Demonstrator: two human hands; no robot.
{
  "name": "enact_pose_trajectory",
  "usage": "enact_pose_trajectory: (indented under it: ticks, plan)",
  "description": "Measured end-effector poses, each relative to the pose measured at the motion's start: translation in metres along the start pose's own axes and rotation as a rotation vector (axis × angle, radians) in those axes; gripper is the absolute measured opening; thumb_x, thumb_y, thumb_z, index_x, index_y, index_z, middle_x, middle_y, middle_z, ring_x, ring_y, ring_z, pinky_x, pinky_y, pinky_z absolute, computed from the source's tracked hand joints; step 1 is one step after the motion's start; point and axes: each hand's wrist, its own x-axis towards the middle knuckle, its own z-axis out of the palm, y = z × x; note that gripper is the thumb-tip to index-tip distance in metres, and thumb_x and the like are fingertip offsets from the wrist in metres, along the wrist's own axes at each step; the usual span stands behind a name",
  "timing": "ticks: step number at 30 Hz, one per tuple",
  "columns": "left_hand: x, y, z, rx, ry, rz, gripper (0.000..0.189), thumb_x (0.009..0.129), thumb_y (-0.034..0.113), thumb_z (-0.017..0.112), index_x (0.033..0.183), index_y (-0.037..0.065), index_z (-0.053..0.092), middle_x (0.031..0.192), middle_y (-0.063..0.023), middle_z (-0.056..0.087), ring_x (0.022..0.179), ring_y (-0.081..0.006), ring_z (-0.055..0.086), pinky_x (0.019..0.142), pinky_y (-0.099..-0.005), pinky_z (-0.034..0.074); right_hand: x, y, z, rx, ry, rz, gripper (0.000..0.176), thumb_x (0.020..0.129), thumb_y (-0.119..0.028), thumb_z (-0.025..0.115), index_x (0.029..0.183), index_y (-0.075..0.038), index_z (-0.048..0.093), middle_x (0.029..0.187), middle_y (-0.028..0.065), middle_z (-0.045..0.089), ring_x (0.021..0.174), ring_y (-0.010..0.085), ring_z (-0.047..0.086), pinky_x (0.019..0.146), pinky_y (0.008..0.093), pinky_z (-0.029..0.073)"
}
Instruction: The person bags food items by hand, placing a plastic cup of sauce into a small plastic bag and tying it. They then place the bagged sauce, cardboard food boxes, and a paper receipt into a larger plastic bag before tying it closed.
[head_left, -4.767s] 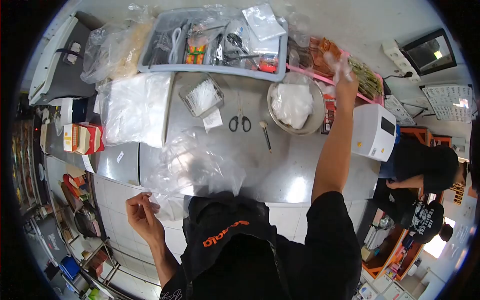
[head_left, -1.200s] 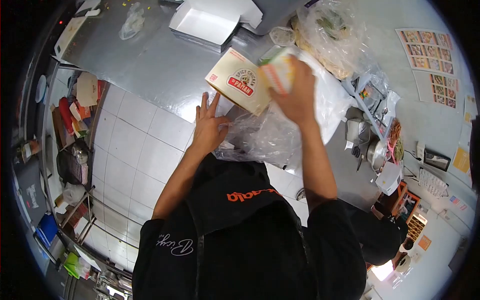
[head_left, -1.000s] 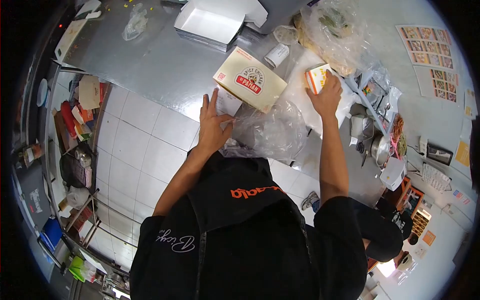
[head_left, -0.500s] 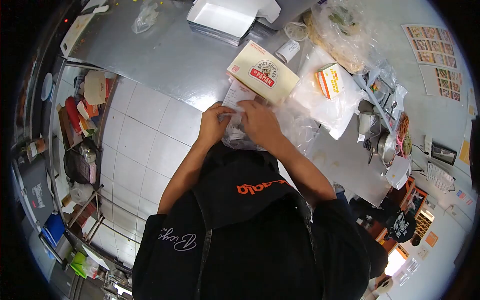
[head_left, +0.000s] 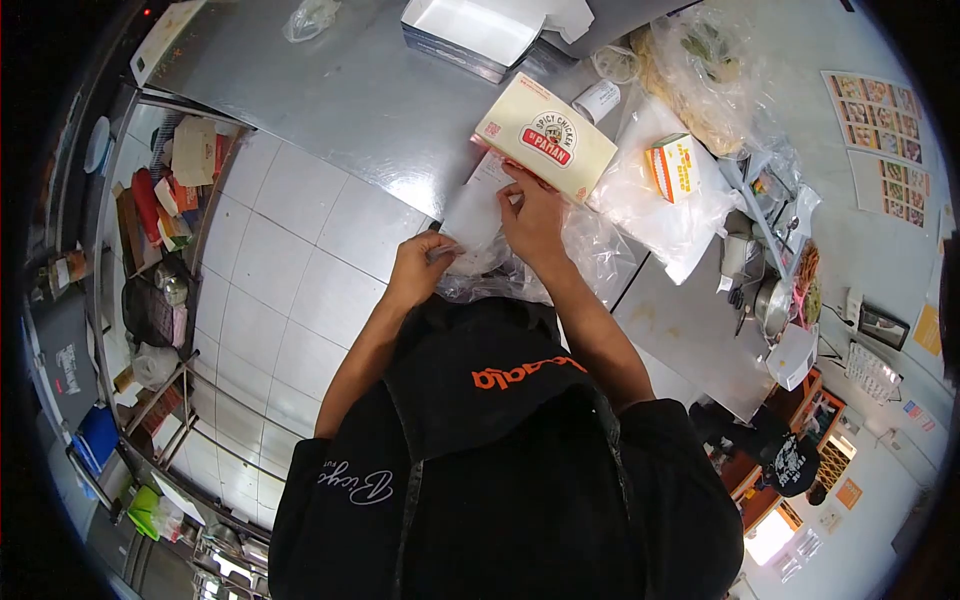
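Note:
My left hand (head_left: 418, 268) pinches the near edge of a clear plastic bag (head_left: 478, 218) at the steel counter's edge. My right hand (head_left: 533, 212) grips the bag's far edge, just below a cream "Spicy Chicken" box (head_left: 545, 135) lying on the steel counter (head_left: 340, 90). A white receipt (head_left: 487, 170) sits by the box, partly under the bag. A small orange and white carton (head_left: 672, 166) rests on a sheet of plastic to the right.
An open white box (head_left: 470, 28) sits at the counter's far side, with a paper cup (head_left: 598, 100) and bagged food (head_left: 700, 60) beside it. A metal bowl (head_left: 772, 305) and white device (head_left: 795, 352) are far right. Cluttered shelves (head_left: 160, 200) stand left.
The right hand set the small orange carton down on the plastic sheet, then came back to the bag. Both hands now hold the clear bag and spread it apart.

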Motion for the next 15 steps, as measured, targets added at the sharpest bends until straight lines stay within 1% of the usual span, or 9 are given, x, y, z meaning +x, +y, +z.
enact_pose_trajectory:
  ticks: [3, 6, 9, 12, 15]
  plan:
    - [-0.012, -0.003, -0.003, 0.007, -0.008, -0.069, 0.017, 0.084, -0.005, 0.068, 0.099, -0.001, 0.075, 0.096, -0.0129, 0.070, 0.092, -0.0218, 0.068, 0.085, -0.0313, 0.052, -0.001, 0.005, 0.003, 0.054, -0.018, 0.065, 0.041, 0.083, -0.002, 0.072, 0.123, -0.006, 0.068, 0.092, 0.0102, 0.073, 0.065, 0.0199, 0.064, 0.069, 0.0357, 0.052]
    - [-0.020, -0.010, -0.005, 0.012, -0.033, -0.052, 0.020, 0.084, -0.006, 0.066, 0.101, 0.001, 0.075, 0.100, -0.0131, 0.069, 0.095, -0.0218, 0.068, 0.085, -0.0310, 0.052, -0.007, 0.014, 0.012, -0.113, -0.037, -0.023, 0.040, 0.081, -0.002, 0.072, 0.120, -0.009, 0.068, 0.090, 0.0123, 0.072, 0.069, 0.0260, 0.066, 0.069, 0.0403, 0.052]
    - [-0.022, -0.010, -0.001, -0.032, -0.018, -0.024, 0.025, 0.083, -0.007, 0.064, 0.104, 0.001, 0.075, 0.105, -0.0133, 0.068, 0.100, -0.0238, 0.067, 0.088, -0.0317, 0.050, -0.016, 0.028, 0.039, -0.267, -0.084, -0.115, 0.042, 0.080, -0.004, 0.072, 0.121, -0.012, 0.067, 0.095, 0.0152, 0.071, 0.079, 0.0336, 0.067, 0.071, 0.0453, 0.052]
    - [-0.026, 0.003, -0.007, 0.050, -0.055, 0.066, 0.039, 0.081, -0.008, 0.062, 0.116, 0.004, 0.072, 0.115, -0.0146, 0.066, 0.110, -0.0267, 0.064, 0.096, -0.0340, 0.048, -0.028, 0.052, 0.073, -0.297, -0.081, -0.105, 0.047, 0.080, -0.006, 0.071, 0.126, -0.013, 0.064, 0.105, 0.0173, 0.070, 0.092, 0.0384, 0.067, 0.076, 0.0498, 0.052]
    - [-0.020, 0.013, -0.011, 0.162, -0.094, 0.126, 0.071, 0.079, -0.004, 0.063, 0.147, 0.011, 0.053, 0.134, -0.0174, 0.060, 0.126, -0.0321, 0.058, 0.111, -0.0392, 0.043, -0.033, 0.072, 0.092, -0.203, -0.149, -0.067, 0.052, 0.080, -0.008, 0.071, 0.131, -0.015, 0.062, 0.109, 0.0175, 0.069, 0.097, 0.0402, 0.066, 0.087, 0.0542, 0.052]
